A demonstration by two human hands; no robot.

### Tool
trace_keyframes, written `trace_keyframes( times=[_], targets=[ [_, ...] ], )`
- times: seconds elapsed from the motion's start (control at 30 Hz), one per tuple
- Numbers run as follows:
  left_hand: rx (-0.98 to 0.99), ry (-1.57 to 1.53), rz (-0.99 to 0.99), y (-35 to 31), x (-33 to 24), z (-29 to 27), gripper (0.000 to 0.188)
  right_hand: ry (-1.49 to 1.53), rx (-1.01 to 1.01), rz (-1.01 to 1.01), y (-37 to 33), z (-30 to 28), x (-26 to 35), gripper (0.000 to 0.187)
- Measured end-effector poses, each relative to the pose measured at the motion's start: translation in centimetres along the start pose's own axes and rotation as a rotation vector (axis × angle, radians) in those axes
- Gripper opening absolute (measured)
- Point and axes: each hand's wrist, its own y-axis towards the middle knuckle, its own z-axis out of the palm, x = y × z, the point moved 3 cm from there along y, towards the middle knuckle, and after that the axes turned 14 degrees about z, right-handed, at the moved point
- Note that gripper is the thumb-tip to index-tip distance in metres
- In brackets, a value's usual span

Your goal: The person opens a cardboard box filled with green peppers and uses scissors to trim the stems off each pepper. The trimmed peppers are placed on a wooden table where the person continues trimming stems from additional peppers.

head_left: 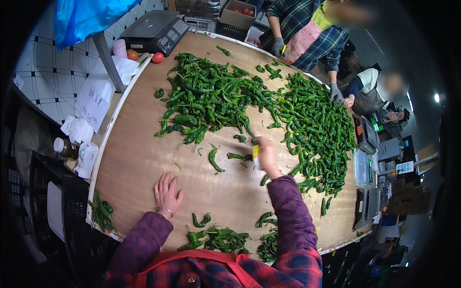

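Note:
My left hand (167,193) rests open on the brown wooden table (139,158), fingers spread, with a bracelet at the wrist. My right hand (267,156), partly blurred, is closed round a slim tool with a yellow and white part (256,156). A dark end of it seems to point toward the peppers; its exact kind is unclear. Close by lie a few loose green peppers (214,159). Beyond them spreads a big pile of green peppers (211,93). Another large pepper pile (319,125) is to the right. Smaller pepper bunches (223,240) lie just before my body.
At the far side stands a person in a checked sleeve, whose gloved hand (278,47) holds something yellow; another person is at the right. A dark scale (156,31) stands back left beside a tomato (157,57). More scales (367,209) line the right edge. Black crates (57,206) are left.

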Motion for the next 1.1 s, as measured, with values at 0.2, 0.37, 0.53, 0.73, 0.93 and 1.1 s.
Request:
trace_keyframes(
  times=[0.2,0.37,0.53,0.73,0.93,1.1],
  targets=[
    [0.022,0.012,-0.014,0.1,0.0,-0.3,0.053,-0.114,-0.204,0.28,-2.1,-6.9,-2.0,0.022],
    [0.023,0.016,0.003,0.5,-0.3,-0.1,0.053,0.176,0.143,0.06,-7.8,2.0,9.4,0.019],
    [0.031,0.006,-0.016,0.1,-0.6,-0.1,0.052,0.089,0.256,0.053,-9.7,6.1,10.9,0.024],
    [0.013,0.01,-0.002,0.3,-0.4,0.1,0.053,0.168,-0.004,0.142,-7.1,0.4,3.3,0.023],
    [0.033,0.024,-0.007,0.3,-0.5,0.0,0.053,0.056,-0.279,0.396,-4.5,-6.5,-4.1,0.027],
    [0.026,0.016,-0.007,0.1,-0.4,0.1,0.054,-0.141,-0.052,0.088,-5.0,-0.2,-0.9,0.032]
  ],
)
